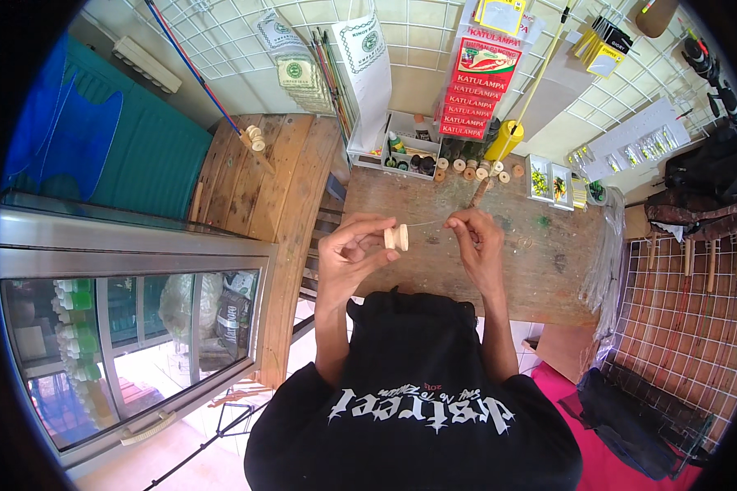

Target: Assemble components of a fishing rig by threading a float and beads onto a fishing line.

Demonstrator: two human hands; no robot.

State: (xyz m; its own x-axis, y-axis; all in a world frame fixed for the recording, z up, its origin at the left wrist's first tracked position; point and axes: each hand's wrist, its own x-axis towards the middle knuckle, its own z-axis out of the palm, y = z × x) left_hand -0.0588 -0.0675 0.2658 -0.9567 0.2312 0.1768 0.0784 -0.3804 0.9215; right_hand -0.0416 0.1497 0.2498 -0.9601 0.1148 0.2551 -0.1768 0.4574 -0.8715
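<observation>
Between the thumb and fingers of my left hand (354, 250) is a small pale wooden spool (396, 238), held by its rims above the workbench (512, 262). A thin line (424, 223) stretches from the spool across to my right hand (477, 241). My right thumb and forefinger pinch the end of that line. Just beyond the right fingertips, a brown stick-like piece (480, 193) shows, apparently on the bench; whether the right hand touches it I cannot tell.
Several wooden spools (469, 173) line the back of the bench beside a yellow bottle (506, 141) and a grey organizer tray (409, 147). White boxes (540, 178) of small colourful pieces stand at the right. Red packets (477, 90) hang above. A glass display case (139, 327) is on my left.
</observation>
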